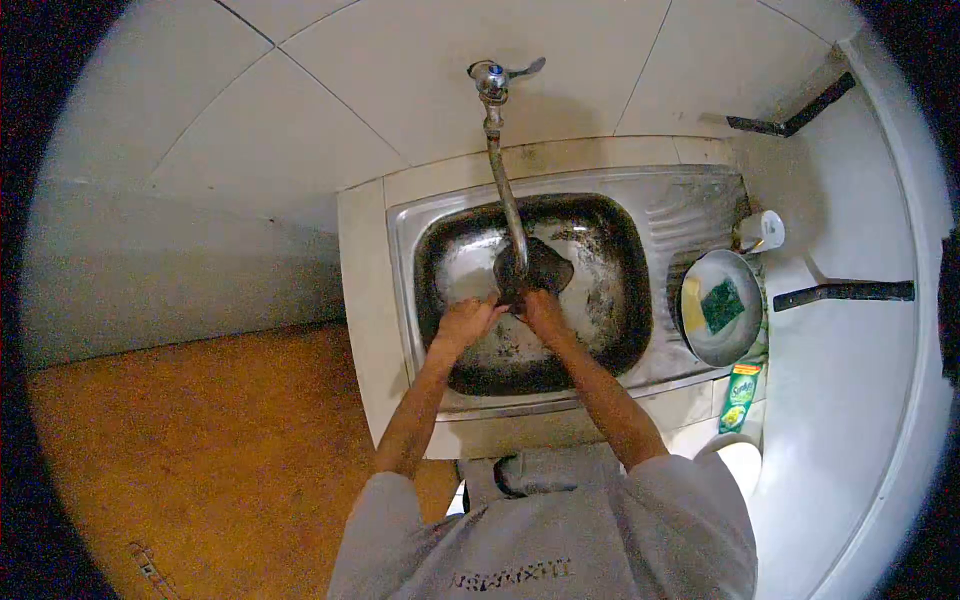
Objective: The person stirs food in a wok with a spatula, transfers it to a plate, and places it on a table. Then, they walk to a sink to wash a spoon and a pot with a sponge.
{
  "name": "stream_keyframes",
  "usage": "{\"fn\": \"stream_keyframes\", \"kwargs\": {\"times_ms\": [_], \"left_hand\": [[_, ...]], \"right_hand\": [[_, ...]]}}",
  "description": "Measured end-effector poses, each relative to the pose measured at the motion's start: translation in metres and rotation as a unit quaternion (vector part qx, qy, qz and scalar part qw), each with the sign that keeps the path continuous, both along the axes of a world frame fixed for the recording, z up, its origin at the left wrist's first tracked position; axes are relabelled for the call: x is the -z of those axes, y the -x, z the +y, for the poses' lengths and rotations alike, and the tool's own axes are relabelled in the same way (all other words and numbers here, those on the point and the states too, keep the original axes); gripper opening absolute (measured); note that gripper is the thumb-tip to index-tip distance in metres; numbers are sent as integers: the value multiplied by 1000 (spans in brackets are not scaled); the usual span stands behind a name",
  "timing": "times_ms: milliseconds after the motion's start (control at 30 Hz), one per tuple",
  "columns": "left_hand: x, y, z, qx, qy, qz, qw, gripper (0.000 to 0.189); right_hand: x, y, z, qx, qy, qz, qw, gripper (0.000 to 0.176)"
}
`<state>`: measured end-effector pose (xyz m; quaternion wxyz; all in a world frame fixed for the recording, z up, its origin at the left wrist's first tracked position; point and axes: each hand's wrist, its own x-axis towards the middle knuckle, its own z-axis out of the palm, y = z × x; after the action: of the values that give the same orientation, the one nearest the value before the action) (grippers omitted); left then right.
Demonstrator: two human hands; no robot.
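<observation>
A dark, rounded piece (pixel 548 268), perhaps cloth, is under the faucet spout (pixel 512 215) in the metal sink (pixel 632 300). Its exact kind is too blurred to make out. My left hand (pixel 468 322) is closed at its near left edge, thumb and fingers pinched together. My right hand (pixel 543 314) grips the near edge just to the right, fingers curled and partly hidden. Both hands are inside the basin, close together below the spout. Whether water is running cannot be made out.
On the drainboard (pixel 690 215) to the right sits a round metal bowl (pixel 738 338) holding a green scouring pad (pixel 721 305) and a yellowish piece. A white cup (pixel 768 230) lies behind it. A green soap packet (pixel 738 398) is nearer me. Wall tap (pixel 492 80) above.
</observation>
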<state>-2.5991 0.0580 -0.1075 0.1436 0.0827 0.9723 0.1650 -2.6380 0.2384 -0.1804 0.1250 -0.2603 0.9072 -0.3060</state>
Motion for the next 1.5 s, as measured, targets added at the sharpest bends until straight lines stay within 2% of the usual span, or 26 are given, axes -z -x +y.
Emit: {"fn": "stream_keyframes", "kwargs": {"times_ms": [33,100,133,200,300,467,533,600,633,700,733,800,833,900,933,1000,1033,1100,1133,1200,1267,1300,1333,1400,1433,1500], "left_hand": [[3,2,2,-1,0,-1,1000,41],[-11,2,9,-42,-13,-136,990,42],[-5,3,11,-43,-15,-138,989,42],[8,8,15,-34,-56,-35,997,44],[-1,13,18,-13,-82,-51,995,43],[41,-1,-3,-20,-64,-58,996,41],[23,7,1,-35,-94,-55,993,41],[-19,14,13,-66,-98,-147,982,41],[-8,13,9,-65,-98,-145,982,41],[18,4,-6,-76,-106,-128,983,41],[24,0,-8,-75,-105,-133,983,41],[24,2,-11,-69,-71,-116,988,42],[45,-2,-15,-75,-70,-114,988,42],[104,-17,-24,1,-35,-5,999,43],[90,-17,-18,0,-34,-5,999,43],[26,-4,7,-126,-98,-10,987,43],[-1,4,12,-128,-99,-8,987,43],[-39,15,12,-77,-117,-157,978,43],[-34,13,11,-80,-114,-157,978,43],[-20,14,13,-50,-139,-25,989,43],[-21,25,18,-52,-117,-60,990,43],[-24,30,17,-52,-91,-98,990,43],[-27,34,15,-52,-89,-96,990,43],[-35,34,13,-95,-129,-149,976,44],[-32,34,11,-91,-127,-148,977,44],[-22,33,7,-76,-144,-110,981,46]], "right_hand": [[4,9,4,-1,0,-1,1000,22],[36,15,12,2,-215,-50,975,25],[58,10,17,0,-216,-52,975,25],[83,-2,26,74,-111,177,975,23],[60,-8,-5,135,-47,57,988,19],[46,23,11,93,-92,-24,991,27],[55,35,8,114,-128,-38,984,32],[80,21,-13,58,-81,-83,992,29],[76,16,-19,59,-82,-81,992,29],[58,5,-28,64,95,118,986,23],[48,1,-25,66,95,113,987,23],[20,13,-15,3,-48,-6,999,21],[17,22,-6,-3,-46,-4,999,21],[16,32,11,-45,-180,46,981,19],[19,32,9,-46,-179,46,982,19],[29,37,7,-8,-239,134,962,11],[24,44,9,-10,-239,136,961,11],[15,57,14,-79,-287,81,951,11],[15,58,13,-82,-284,81,952,11],[38,62,14,-16,-244,89,966,13],[133,44,4,4,-168,164,972,16],[126,37,-5,12,-130,202,971,18],[119,39,-9,-10,-42,54,998,20],[-7,47,-26,20,127,-254,959,23],[0,48,-27,24,130,-253,959,23],[34,53,-30,69,231,-415,877,27]]}}
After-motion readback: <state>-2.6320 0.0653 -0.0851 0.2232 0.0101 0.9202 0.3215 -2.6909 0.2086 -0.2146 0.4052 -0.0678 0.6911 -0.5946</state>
